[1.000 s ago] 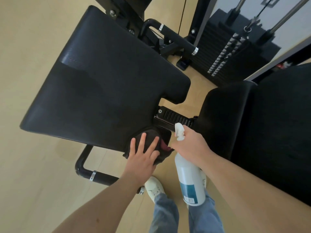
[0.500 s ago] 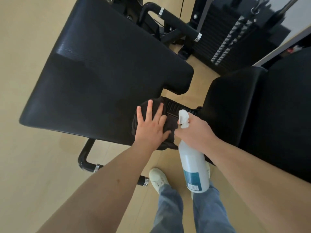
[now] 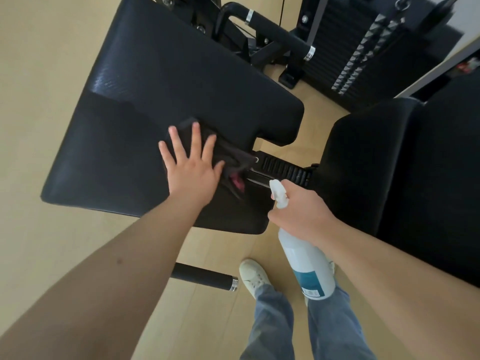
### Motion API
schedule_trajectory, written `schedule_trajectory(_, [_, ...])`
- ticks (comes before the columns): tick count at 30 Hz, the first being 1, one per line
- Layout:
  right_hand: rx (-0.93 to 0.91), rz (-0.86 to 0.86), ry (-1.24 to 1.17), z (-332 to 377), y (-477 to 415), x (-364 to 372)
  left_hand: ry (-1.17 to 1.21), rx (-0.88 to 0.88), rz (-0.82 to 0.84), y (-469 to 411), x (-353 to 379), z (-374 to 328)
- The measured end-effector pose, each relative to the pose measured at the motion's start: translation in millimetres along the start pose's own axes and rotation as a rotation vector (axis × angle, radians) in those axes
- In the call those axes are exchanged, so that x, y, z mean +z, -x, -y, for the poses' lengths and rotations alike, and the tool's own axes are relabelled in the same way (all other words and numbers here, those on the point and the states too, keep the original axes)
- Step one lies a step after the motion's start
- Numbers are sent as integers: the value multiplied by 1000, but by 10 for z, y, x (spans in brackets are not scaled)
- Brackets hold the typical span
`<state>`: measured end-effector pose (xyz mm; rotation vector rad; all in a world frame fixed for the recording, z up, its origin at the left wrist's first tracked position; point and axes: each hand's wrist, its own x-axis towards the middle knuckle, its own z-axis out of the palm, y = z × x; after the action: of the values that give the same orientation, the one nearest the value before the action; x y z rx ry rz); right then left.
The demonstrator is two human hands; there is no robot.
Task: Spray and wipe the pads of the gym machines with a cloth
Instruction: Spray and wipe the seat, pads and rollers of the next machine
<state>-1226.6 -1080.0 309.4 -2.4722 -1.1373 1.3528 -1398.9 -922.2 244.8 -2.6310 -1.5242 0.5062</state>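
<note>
1. Left hand (image 3: pixel 193 167) lies flat with its fingers straight and spread, pressing a dark cloth (image 3: pixel 228 154) onto the big black pad (image 3: pixel 181 74). It grips nothing; palm and fingers simply bear down.
2. The cloth sits on the pad's near right part, close to the notch in its edge. Much of it is hidden under the hand. A rumpled tail trails out toward the ribbed rail (image 3: pixel 283 167) that runs between the two pads, and a bit of pink shows in the folds.
3. Right hand (image 3: pixel 304 211) is curled round the neck of a spray bottle (image 3: pixel 309 263). The bottle hangs body-down, just off the pad's near corner, with its white nozzle (image 3: pixel 276 190) pointing up toward the rail. Whether a finger is on the trigger I cannot tell.
4. The bottle is cloudy white with a teal label low on its side.
5. A second pad (image 3: pixel 363 157), also black, stands to the right, at the far end of the rail.
6. Farther back there is a padded handle (image 3: pixel 280 35) with metal collars, and beyond it a weight stack (image 3: pixel 345 55).
7. Under the big pad's near edge a black bar (image 3: pixel 205 278) with a metal end sticks out.
8. Below the bottle I see a white shoe (image 3: pixel 253 276) and blue jeans (image 3: pixel 272 326) on a pale wood floor (image 3: pixel 39 74).
</note>
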Motion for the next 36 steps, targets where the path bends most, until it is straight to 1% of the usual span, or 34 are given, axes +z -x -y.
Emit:
schedule_trajectory(2, [-3,-7,-40,55,-48,-31,28,-63,-8,-175,-50,-37])
schedule_trajectory(3, [-6,-6,-61,95,-78,-54,31,-65,-14,-205,-50,-57])
schedule_trajectory(5, [-8,-13,-114,193,-126,-108,48,-35,-44,-162,-29,-20])
schedule_trajectory(8, [12,-56,-175,325,-222,-178,134,-15,-115,-36,26,174])
schedule_trajectory(10, [37,-63,-188,400,-287,-204,171,-79,-125,72,62,317])
schedule_trajectory(13, [22,-52,-234,492,-382,-240,171,-171,-110,246,108,484])
schedule_trajectory(17, [-27,-25,-233,551,-483,-269,151,-224,-63,299,110,571])
schedule_trajectory(21, [-12,-1,-218,526,-550,-307,95,-295,42,68,19,424])
schedule_trajectory(25, [-12,-15,-187,499,-574,-396,90,-324,69,-314,-160,163])
schedule_trajectory(27, [-1,-34,-182,480,-589,-442,97,-273,59,-453,-203,-15])
schedule_trajectory(28, [2,-36,-181,469,-599,-460,94,-206,63,-476,-212,-137])
schedule_trajectory(31, [8,-29,-171,445,-618,-492,75,136,105,-330,-110,-566])
schedule_trajectory(32, [19,-30,-169,446,-615,-506,79,224,119,-256,-74,-681])
schedule_trajectory(33, [30,-30,-171,445,-603,-525,86,270,126,-204,-45,-752])
schedule_trajectory(36, [38,-17,-159,429,-576,-571,84,277,137,-224,-34,-714])
